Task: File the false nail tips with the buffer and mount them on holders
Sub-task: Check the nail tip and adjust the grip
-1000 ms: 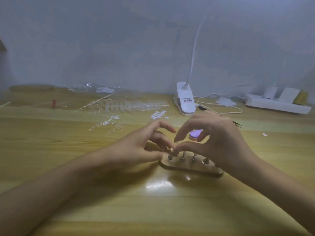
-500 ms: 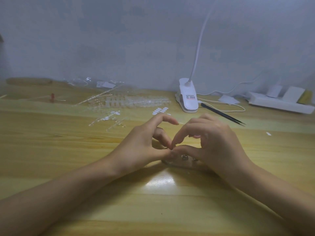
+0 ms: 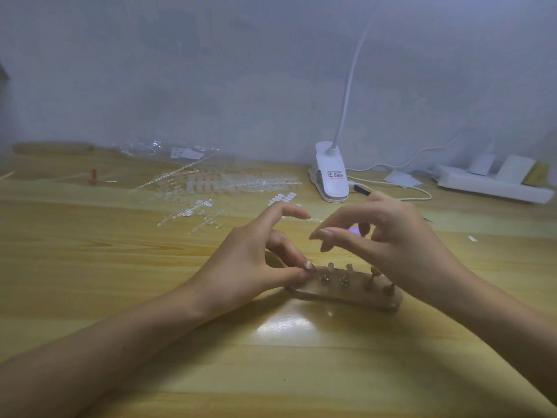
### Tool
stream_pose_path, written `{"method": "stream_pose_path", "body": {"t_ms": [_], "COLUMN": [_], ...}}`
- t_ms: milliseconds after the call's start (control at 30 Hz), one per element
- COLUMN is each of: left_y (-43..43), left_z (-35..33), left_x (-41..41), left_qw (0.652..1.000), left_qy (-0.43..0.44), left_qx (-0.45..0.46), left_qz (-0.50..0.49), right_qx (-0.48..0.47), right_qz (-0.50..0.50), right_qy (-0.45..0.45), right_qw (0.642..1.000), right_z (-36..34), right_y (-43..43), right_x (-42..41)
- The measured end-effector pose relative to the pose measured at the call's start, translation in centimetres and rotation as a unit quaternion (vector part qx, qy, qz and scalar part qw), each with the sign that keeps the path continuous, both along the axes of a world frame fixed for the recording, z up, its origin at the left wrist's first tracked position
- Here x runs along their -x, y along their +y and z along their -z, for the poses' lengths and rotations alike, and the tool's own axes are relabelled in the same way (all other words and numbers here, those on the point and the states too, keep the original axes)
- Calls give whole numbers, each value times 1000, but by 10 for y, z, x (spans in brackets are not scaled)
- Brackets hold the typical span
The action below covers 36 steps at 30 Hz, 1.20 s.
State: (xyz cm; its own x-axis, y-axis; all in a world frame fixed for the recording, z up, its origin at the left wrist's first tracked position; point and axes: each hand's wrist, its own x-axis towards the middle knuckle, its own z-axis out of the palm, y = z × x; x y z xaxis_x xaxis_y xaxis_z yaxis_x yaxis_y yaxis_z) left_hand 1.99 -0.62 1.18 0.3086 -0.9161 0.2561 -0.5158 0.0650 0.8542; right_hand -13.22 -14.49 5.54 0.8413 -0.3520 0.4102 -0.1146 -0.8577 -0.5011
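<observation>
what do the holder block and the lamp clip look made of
Holder block: likely wood, pale tan, matte, with rounded edges. Its pegs: seemingly metal, with shiny round bases. Lamp clip: probably plastic, smooth glossy white, moulded shape.

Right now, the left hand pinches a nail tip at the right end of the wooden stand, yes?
No. The head view shows the left hand pinching the nail tip at the left end of the wooden stand, not the right.
</observation>
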Motion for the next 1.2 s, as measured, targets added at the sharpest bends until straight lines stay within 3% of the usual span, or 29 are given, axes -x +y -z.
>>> {"method": "stream_pose_path", "body": {"t_ms": [200, 433, 500, 567, 667, 767, 900, 1200], "left_y": [0, -2, -7, -17, -40, -62, -82, -88], "left_z": [3, -16, -20, -21, -21, -20, -14, 4], "left_x": [-1, -29, -40, -46, -44, -38, -31, -35], "left_qw": [1000, 996, 998, 991, 960, 935, 934, 964], "left_qy": [26, 49, -2, -112, -255, -326, -333, -239], "left_qx": [6, -64, -61, -61, -93, -102, -91, -28], "left_qz": [9, 45, -2, -50, -73, -92, -95, -117], "right_qx": [35, -26, -19, -15, -17, -45, -188, -94], "right_qz": [34, 87, 96, 90, 76, 79, 58, 26], "right_qy": [53, 122, 130, 131, 133, 124, 80, 50], "right_qw": [997, 988, 987, 987, 988, 988, 977, 994], "right_z": [-13, -3, 3, 6, 10, 19, 26, 31], "right_y": [-30, -80, -86, -88, -87, -85, -86, -81], "right_x": [11, 1, -7, -19, -37, -48, -46, -45]}}
